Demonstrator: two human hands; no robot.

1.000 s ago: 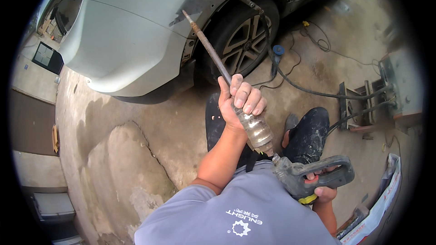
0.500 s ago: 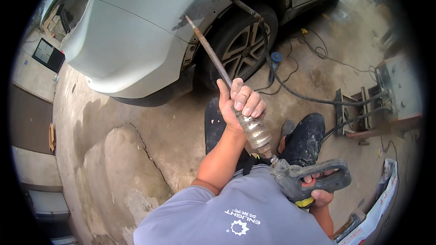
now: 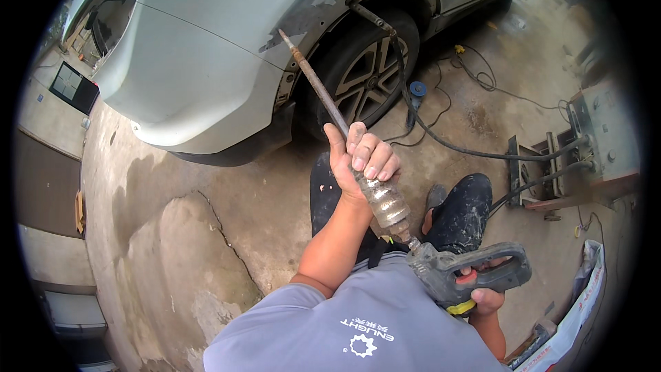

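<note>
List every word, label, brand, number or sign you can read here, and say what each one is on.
Grey shirt: white lettering and a gear-shaped emblem, upside down in this view; legible, but I won't copy the wording.
White bag, lower right: red print, too blurred to read.
Small blue plate, far left: too small to tell whether it bears writing.
Dark-handled tool: no lettering I can make out.
</note>
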